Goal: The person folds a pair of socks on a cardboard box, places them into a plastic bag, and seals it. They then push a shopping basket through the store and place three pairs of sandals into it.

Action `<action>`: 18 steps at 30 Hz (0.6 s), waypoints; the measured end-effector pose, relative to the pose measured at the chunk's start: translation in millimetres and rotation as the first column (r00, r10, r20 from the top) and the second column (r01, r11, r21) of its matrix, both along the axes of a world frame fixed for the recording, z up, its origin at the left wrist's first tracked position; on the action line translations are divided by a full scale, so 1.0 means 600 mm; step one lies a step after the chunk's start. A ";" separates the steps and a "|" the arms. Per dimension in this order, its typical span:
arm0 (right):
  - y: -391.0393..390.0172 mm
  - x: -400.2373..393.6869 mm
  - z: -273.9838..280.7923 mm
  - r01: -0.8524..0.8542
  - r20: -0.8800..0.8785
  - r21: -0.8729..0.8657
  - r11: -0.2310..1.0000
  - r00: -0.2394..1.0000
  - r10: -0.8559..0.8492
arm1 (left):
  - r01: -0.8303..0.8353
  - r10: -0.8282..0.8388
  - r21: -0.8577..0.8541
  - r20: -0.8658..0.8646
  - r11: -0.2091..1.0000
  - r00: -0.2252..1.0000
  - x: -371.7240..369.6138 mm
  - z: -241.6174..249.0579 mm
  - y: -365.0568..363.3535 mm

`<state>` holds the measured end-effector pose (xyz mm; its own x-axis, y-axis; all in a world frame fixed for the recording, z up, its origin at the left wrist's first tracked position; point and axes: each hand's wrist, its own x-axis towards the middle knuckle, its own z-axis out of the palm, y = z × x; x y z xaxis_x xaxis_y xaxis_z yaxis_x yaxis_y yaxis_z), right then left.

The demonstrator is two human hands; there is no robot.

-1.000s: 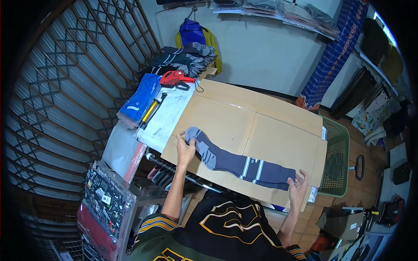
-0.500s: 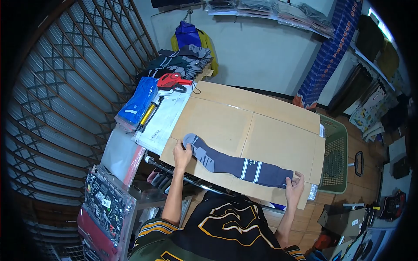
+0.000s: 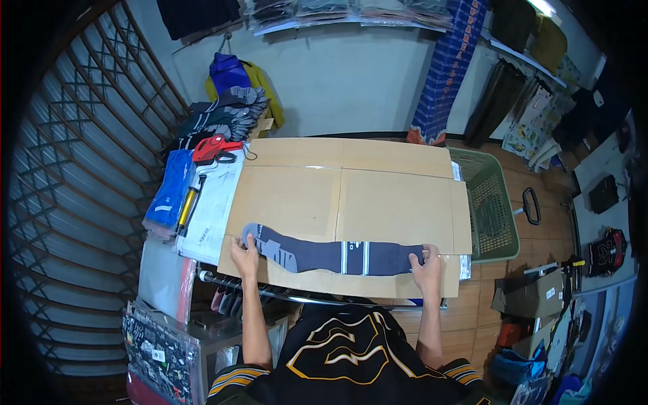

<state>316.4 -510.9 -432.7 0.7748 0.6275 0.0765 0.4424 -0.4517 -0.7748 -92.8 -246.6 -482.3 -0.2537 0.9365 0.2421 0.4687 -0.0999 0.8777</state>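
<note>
A long dark grey sock (image 3: 317, 255) with lighter grey toe and heel patches and white stripes near its cuff lies stretched sideways along the near part of a cardboard sheet (image 3: 398, 202). My left hand (image 3: 244, 255) pinches the sock at its toe end, thumb on top. At the cuff end, my right hand (image 3: 426, 266) grips the sock's edge, also with the thumb on top. The sock looks flat between both hands.
Left of the cardboard are a red tagging gun (image 3: 214, 147), a yellow-and-black pump-like tool (image 3: 189, 208) and a blue packaged garment (image 3: 170, 189). Piled socks (image 3: 229, 111) stand behind them. A green basket (image 3: 493, 209) is at the right, a metal rail (image 3: 270, 291) below the front edge.
The camera view has turned, so the table appears shifted left and more level. Both hands still hold the sock at its two ends, and it stays on the cardboard.
</note>
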 end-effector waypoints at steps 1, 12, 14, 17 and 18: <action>-0.001 0.000 0.000 0.000 0.024 -0.014 1.000 1.000 0.000 | 0.007 -0.007 -0.005 0.013 1.000 1.000 0.002 -0.006 0.001; 0.005 -0.041 0.034 0.034 0.306 -0.072 0.997 0.952 -0.010 | -0.097 0.102 0.033 -0.245 0.995 0.964 0.035 0.040 -0.023; 0.008 -0.068 0.053 -0.039 0.277 -0.066 0.997 0.959 0.055 | -0.134 0.143 0.051 -0.272 0.990 0.951 0.033 0.031 -0.020; 0.014 -0.100 0.046 -0.127 0.282 -0.179 0.976 0.943 0.174 | -0.095 0.078 -0.038 -0.317 0.995 0.945 0.022 0.027 -0.013; 0.016 -0.109 0.039 -0.154 0.286 -0.237 0.959 0.933 0.220 | -0.057 0.059 0.016 -0.381 0.998 0.923 0.022 0.028 -0.011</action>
<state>250.9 -501.4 -409.4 0.6011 0.7861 0.1440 0.7350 -0.4732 -0.4856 -79.5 -253.0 -465.3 -0.1950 0.9218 0.3350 0.7728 -0.0659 0.6312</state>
